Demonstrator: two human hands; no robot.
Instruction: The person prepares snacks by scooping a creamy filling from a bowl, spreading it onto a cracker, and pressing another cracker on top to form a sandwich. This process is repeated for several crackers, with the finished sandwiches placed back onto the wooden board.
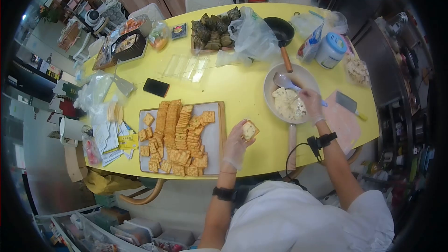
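My left hand (237, 144), in a clear glove, holds a square cracker (250, 131) topped with a pale spread, just right of the cracker tray. Over the right side of the white pan (270, 81), my right hand (311, 104), also gloved, has its fingers bent together at the pale, lumpy mixture (287, 102); whatever they hold is too small to make out. A spoon (282, 80) with a light purple handle lies in the pan, its handle passing by my right hand. Rows and piles of crackers (172, 119) lie on the tray (215, 140).
A dark pan (280, 28), a plastic bag (254, 37) and leaf-wrapped bundles (212, 30) stand at the back. A white-and-blue tub (330, 51) and a cleaver (346, 101) on a pink mat (338, 128) are to the right. A phone (156, 87) lies left of centre.
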